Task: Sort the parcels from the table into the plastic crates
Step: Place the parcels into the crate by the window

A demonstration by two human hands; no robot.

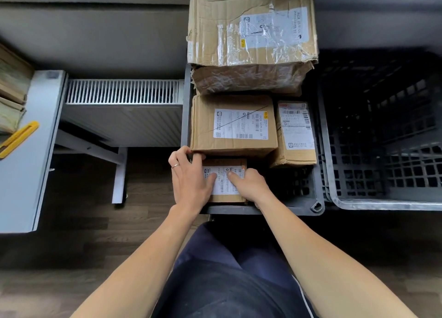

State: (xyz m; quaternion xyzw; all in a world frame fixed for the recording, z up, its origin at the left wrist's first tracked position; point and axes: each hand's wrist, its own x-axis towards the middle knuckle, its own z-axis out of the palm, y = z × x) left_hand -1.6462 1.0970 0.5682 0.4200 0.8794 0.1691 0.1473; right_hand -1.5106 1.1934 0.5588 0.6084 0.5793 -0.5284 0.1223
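Step in hand: setting the small parcel down into the filled crate, in its near-left corner.
Left hand: lies over the parcel's left edge, thumb on the label, fingers bent over its far-left corner; it grips the parcel.
Right hand: thumb pressed on the label, fingers wrapped down the parcel's right side; their tips are hidden.
Small parcel: inside the filled crate, label up, its far edge tucked against the medium parcel.
Doing it well: judged from this, the parcel should go down level and slide flush to the crate's near wall. The left fingers sit close to the medium parcel's corner, so they should come out before the parcel seats. The bare floor in the crate's near-right corner is best left free for another box.
Risk: the large parcel overhangs the crate's far end on top of another box; a bump could shift it.
Parcels in the filled crate: four seen, namely small, medium, large and a narrow parcel at the crate's right wall.
Crates: two, the second crate just right of the filled one, with nothing seen inside.
Table: left of the filled crate, holding stacked parcels, cut off by the frame and uncountable, and one yellow knife.
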